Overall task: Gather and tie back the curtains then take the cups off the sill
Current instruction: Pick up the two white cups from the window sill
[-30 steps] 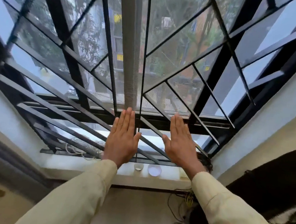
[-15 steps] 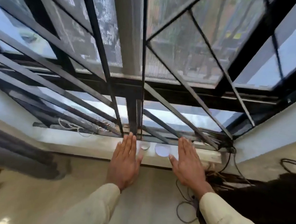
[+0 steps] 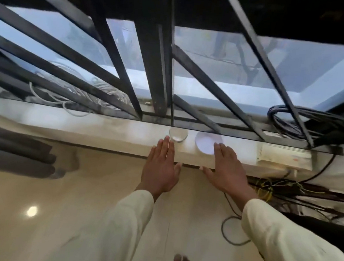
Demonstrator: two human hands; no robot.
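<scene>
Head view: curtain point(image 3: 13, 153) bunched at left, tie not visible. Glass cup point(image 3: 178, 134) and white cup point(image 3: 206, 143) side by side on sill point(image 3: 104, 128), not yet taken. Left hand point(image 3: 160, 169) and right hand point(image 3: 226, 171) flat, fingers straight, holding nothing, fingertips just beside cups.

Your sill, two cups at its middle.
Before you the pale sill point(image 3: 103, 131) carries a clear glass cup point(image 3: 178, 134) just beside a white cup point(image 3: 205, 142); a white box point(image 3: 284, 157) lies well apart, to your right.
</scene>
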